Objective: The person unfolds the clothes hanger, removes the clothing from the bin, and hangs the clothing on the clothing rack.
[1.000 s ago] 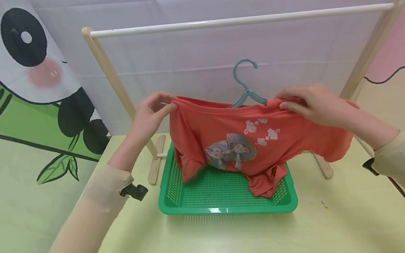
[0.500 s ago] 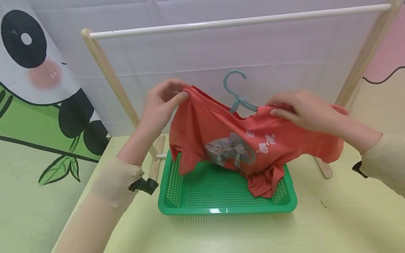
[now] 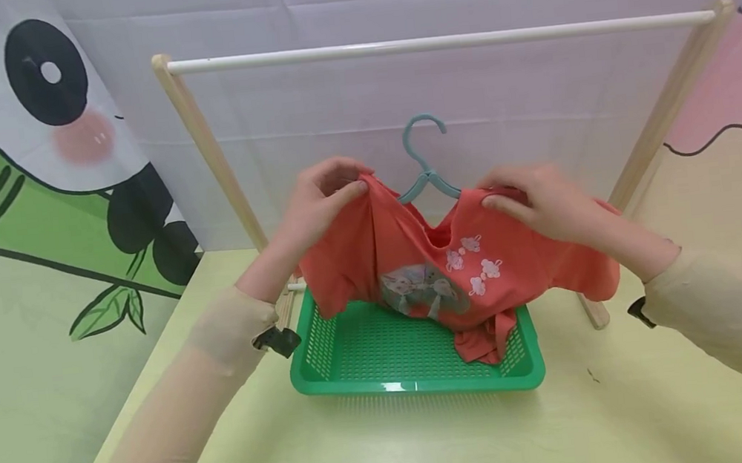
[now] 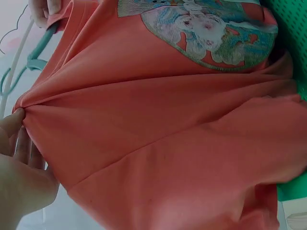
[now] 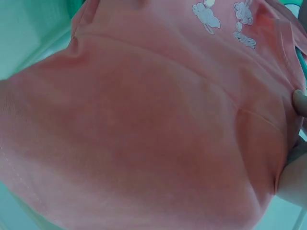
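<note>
A red T-shirt with white bunny-like appliqués and a grey-blue printed patch hangs between both hands, its lower part drooping into a green basket. My left hand pinches the shirt near the neckline; thumb and fingers meet on the cloth in the left wrist view. On the other shoulder my right hand grips the fabric, thumb in front. Out of the neck opening rises a teal hanger, its hook pointing up. The hanger's arms are hidden inside the shirt, the right one under the shoulder by my right hand.
Behind the basket stands a rack with a white rod and wooden posts. A pale yellow-green table carries the basket and the rack's feet. A white cloth backdrop and a cartoon panda print rise behind.
My left hand has moved right, toward the hanger, drawing the neckline into a V. My right hand has shifted slightly left. The hanger has moved left and stands more centred in the neck opening.
</note>
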{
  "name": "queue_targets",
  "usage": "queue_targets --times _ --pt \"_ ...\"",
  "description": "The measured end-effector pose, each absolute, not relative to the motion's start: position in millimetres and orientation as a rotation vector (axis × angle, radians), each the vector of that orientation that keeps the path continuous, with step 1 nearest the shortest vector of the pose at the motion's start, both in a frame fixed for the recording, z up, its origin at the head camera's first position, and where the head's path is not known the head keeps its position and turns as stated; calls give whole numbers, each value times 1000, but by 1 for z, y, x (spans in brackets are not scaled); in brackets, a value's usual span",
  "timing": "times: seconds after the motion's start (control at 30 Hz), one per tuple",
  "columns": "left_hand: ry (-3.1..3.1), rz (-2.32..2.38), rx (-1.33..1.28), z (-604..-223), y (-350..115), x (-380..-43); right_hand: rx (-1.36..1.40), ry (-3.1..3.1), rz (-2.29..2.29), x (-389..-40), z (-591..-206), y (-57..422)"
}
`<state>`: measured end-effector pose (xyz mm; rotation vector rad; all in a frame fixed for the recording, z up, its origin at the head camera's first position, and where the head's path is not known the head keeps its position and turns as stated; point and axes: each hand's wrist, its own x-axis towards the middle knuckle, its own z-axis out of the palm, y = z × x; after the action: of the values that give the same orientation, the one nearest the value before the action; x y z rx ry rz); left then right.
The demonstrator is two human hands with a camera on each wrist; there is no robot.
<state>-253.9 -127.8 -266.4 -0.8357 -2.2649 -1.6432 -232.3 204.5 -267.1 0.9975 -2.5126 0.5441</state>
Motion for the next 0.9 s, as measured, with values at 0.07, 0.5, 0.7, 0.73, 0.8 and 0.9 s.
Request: queue_targets --times 0.07,0.5,0.7,0.73,0.8,0.9 --pt "-2264 -1642 -861 -266 -122 -254 1005 -2521 580 -233 -270 202" --pt "-2453 -1496 -845 -272 -122 -255 961 -2523 677 -232 -269 202" --pt "-2519 -1372 -884 -276 -123 -256 950 -2495 663 -232 -267 202" --pt "-2526 -1356 -887 -277 -122 -257 947 -2490 661 -232 -267 201" --pt "-2535 -1337 -891 -278 -122 -257 941 -2484 655 -231 -267 200" --pt "-2535 -1319 -902 -280 -121 -256 940 -2482 644 -232 -269 199"
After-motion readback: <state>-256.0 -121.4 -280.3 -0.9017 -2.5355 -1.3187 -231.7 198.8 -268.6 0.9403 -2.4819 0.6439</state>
